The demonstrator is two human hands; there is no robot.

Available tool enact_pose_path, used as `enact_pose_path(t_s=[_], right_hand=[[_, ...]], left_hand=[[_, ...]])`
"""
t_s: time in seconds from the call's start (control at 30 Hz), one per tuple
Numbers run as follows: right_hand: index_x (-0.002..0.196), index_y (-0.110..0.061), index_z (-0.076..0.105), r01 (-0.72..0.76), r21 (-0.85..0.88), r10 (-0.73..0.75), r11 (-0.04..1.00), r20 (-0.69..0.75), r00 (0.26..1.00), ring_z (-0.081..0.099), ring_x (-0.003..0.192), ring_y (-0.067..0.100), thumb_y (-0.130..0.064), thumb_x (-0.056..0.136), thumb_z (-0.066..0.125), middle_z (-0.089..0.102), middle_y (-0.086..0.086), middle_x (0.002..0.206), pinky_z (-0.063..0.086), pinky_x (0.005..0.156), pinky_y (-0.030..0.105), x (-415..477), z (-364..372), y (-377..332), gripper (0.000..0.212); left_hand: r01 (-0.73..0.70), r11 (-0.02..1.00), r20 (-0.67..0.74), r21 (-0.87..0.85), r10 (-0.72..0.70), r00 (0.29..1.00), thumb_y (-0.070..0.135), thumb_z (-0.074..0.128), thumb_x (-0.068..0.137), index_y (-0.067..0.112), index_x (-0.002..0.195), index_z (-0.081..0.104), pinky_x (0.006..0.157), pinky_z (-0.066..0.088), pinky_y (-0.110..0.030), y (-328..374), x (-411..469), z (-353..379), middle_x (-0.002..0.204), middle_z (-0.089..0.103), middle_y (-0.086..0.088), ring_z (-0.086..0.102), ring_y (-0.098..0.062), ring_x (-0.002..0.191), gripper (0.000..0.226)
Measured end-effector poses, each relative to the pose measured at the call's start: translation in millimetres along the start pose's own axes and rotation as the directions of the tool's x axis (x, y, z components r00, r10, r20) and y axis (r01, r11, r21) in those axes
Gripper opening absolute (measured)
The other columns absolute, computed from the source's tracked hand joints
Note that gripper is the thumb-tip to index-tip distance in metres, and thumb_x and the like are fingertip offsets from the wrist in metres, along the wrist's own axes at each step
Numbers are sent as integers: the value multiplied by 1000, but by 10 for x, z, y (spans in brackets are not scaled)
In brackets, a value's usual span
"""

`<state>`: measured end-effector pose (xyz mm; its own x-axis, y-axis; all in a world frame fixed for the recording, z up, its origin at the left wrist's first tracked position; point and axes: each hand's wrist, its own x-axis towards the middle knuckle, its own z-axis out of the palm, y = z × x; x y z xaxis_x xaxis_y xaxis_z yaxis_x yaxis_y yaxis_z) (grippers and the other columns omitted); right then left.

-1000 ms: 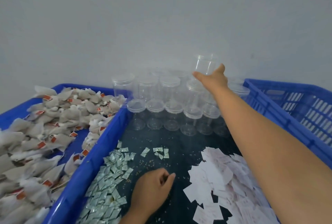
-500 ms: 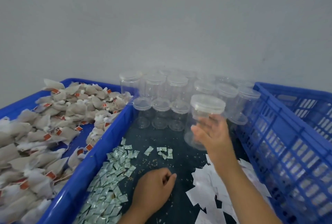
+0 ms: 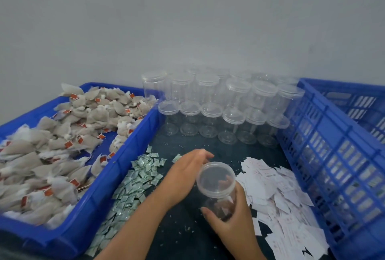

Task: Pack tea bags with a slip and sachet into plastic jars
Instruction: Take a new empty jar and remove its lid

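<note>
My right hand (image 3: 229,221) grips the body of a clear plastic jar (image 3: 216,186) with its lid on, held just above the dark table. My left hand (image 3: 187,174) curls its fingers over the left rim of the jar's lid. Tea bags (image 3: 68,145) with red tags fill the blue tray on the left. Small greenish sachets (image 3: 133,184) lie in a heap left of my hands. White paper slips (image 3: 277,195) are spread to the right of the jar.
Two stacked rows of lidded clear jars (image 3: 227,105) stand at the back against the grey wall. The blue tray (image 3: 108,176) borders the work area on the left. A blue slatted crate (image 3: 333,155) borders it on the right.
My right hand carried the jar from the back stack down toward me. My left hand lifted off the table near the sachets and came onto the jar's lid.
</note>
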<state>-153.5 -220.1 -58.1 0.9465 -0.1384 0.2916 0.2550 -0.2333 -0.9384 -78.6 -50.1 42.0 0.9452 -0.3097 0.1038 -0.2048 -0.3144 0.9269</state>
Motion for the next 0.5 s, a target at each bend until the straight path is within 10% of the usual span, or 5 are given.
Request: enact_pose_path(t_s=[0.17, 0.33, 0.5], right_hand=[[145, -49, 47, 45, -23, -43, 999, 99, 994, 75, 117, 17, -23, 74, 93, 69, -9, 135, 66, 86, 41, 18, -30, 21, 89], [137, -45, 56, 98, -76, -90, 992, 105, 990, 75, 107, 9, -14, 72, 95, 70, -13, 128, 60, 74, 18, 48, -48, -61, 81], [135, -37, 57, 109, -122, -101, 986, 71, 992, 74, 106, 13, -32, 69, 94, 71, -12, 124, 62, 75, 26, 4, -17, -65, 76]], left_hand=[[-434, 750, 335, 500, 295, 895, 80, 62, 84, 58, 142, 45, 107, 31, -16, 270, -273, -26, 146, 37, 35, 33, 7, 140, 65], [-374, 654, 203, 658, 324, 924, 76, 42, 96, 50, 136, 46, 98, 39, -26, 257, -384, 173, 131, 37, 21, 38, -4, 119, 48], [-295, 611, 117, 734, 313, 942, 72, 32, 100, 51, 128, 44, 78, 47, -30, 221, -435, 232, 125, 43, 18, 48, -9, 109, 37]])
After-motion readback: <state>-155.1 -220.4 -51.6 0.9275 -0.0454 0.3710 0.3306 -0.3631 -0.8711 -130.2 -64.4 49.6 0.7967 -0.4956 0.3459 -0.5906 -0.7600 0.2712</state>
